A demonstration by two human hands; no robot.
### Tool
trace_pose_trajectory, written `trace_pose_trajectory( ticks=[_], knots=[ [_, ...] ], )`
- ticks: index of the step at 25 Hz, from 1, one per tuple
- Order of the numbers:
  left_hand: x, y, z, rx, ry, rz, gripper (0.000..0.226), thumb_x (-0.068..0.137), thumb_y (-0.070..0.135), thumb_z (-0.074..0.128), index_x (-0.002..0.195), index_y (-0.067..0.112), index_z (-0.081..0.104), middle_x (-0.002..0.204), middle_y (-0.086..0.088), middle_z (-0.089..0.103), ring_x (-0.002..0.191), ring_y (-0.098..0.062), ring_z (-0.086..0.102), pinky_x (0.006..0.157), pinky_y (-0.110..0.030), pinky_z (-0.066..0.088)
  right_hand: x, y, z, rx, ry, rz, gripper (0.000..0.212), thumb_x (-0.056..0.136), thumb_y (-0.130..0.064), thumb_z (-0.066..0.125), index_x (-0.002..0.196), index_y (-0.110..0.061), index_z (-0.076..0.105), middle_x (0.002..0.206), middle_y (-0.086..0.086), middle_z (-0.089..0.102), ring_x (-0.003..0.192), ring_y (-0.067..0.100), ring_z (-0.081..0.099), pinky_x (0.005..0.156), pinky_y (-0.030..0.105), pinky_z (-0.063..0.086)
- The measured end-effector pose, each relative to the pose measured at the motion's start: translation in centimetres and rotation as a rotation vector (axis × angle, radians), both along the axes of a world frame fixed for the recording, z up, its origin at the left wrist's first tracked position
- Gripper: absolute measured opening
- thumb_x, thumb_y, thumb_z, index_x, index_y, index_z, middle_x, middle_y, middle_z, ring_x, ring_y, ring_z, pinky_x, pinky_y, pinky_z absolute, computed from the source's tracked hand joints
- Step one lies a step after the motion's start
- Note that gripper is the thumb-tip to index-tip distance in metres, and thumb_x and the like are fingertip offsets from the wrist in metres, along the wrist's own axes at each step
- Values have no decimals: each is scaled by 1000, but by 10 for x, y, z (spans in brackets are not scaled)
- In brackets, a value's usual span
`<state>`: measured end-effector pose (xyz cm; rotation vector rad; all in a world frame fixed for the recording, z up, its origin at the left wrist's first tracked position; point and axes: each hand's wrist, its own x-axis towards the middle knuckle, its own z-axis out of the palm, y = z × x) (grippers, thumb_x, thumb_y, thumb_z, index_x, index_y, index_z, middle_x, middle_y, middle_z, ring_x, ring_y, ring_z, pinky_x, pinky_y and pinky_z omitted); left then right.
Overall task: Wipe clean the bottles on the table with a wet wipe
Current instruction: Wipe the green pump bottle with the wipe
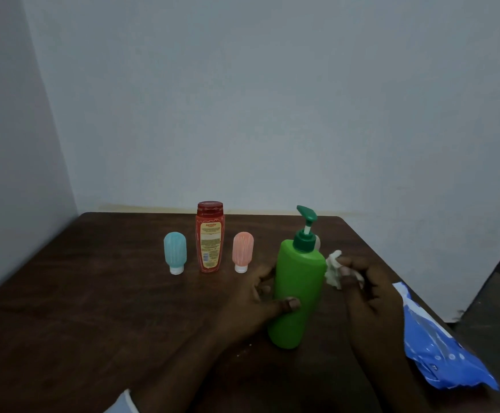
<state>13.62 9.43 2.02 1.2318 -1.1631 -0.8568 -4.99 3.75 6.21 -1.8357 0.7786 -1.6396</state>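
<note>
dark wood counter (94, 308). green pump bottle (299, 281) stands front-centre, slight lean. blue wipes pack (439, 350) lies at the counter's r edge. left hand (254, 305) grips the green bottle, thumb across the front, fingers curled behind. right hand (371, 293) pinches a bunched wet wipe (332, 269) against the bottle's r shoulder. further back in a row, all upright: teal mini bottle (175, 251), red bottle (210, 238), pink mini bottle (243, 251).

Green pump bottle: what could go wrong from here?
1. The left hand grips the tilted green pump bottle; a push from the wet wipe in the right hand might slip it toward the small pink bottle.
2. The blue wipes pack lies at the table edge; the right forearm could knock it off.
</note>
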Motion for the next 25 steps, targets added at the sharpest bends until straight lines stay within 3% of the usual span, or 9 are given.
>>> trace_pose_trajectory(
  ticks=[2, 4, 6, 9, 12, 15, 20, 25],
  knots=[
    [0, 4, 1, -11, -128, 85, 96, 69, 39, 93, 148, 48, 39, 139, 21, 55, 129, -7, 56, 105, -34, 52, 3, -1, -4, 129, -34, 91, 16, 96, -7, 60, 100, -20, 68, 97, -12, 72, 92, -2, 66, 77, 9, 49],
    [-7, 10, 1, -21, -278, 204, 102, 60, 52, 95, 140, 48, 34, 124, 32, 49, 116, 4, 54, 100, -29, 52, 6, 0, -5, 146, -28, 120, 17, 96, -7, 60, 99, -21, 68, 97, -15, 72, 91, -1, 67, 75, 9, 49],
    [-18, 14, 0, -17, -366, 297, 104, 51, 63, 96, 132, 45, 33, 116, 29, 53, 110, 8, 56, 98, -27, 53, 6, 1, -6, 125, -12, 124, 15, 96, -8, 60, 99, -20, 69, 96, -12, 72, 91, 2, 67, 74, 9, 49],
    [-24, 12, -5, -31, -465, 336, 106, 50, 76, 89, 135, 38, 37, 120, 22, 60, 111, 9, 59, 97, -22, 53, 4, 0, -7, 114, 20, 128, 18, 95, -11, 60, 98, -25, 70, 96, -11, 72, 93, 5, 68, 75, 11, 49],
    [-19, 13, 1, -41, -568, 251, 94, 71, 60, 85, 146, 35, 34, 128, 25, 55, 116, 16, 51, 97, -14, 49, 4, -1, -10, 119, 66, 143, 18, 94, -14, 62, 98, -30, 70, 100, -12, 71, 97, 5, 67, 79, 16, 51],
    [-6, 9, -3, -9, -606, 130, 88, 82, 54, 75, 154, 43, 27, 145, 25, 51, 131, 8, 50, 108, -28, 50, 8, -3, -18, 77, 166, 190, 17, 95, -16, 64, 99, -31, 70, 100, -14, 70, 98, 4, 67, 79, 17, 51],
    [6, -4, -21, 44, -365, 88, 69, 82, 27, 85, 131, 56, 46, 134, 18, 61, 123, 0, 61, 97, -23, 56, 8, -14, -45, -59, 398, 186, 14, 92, -19, 57, 99, -26, 67, 94, -15, 65, 93, 0, 63, 77, 9, 43],
    [18, -27, -28, 43, -184, 177, 60, 89, -4, 74, 134, 28, 50, 131, 7, 67, 116, 3, 66, 89, -18, 56, 11, -54, -50, -346, 885, 351, 13, 91, -14, 53, 101, -17, 62, 99, -4, 62, 91, 9, 55, 83, 18, 40]
  ],
)
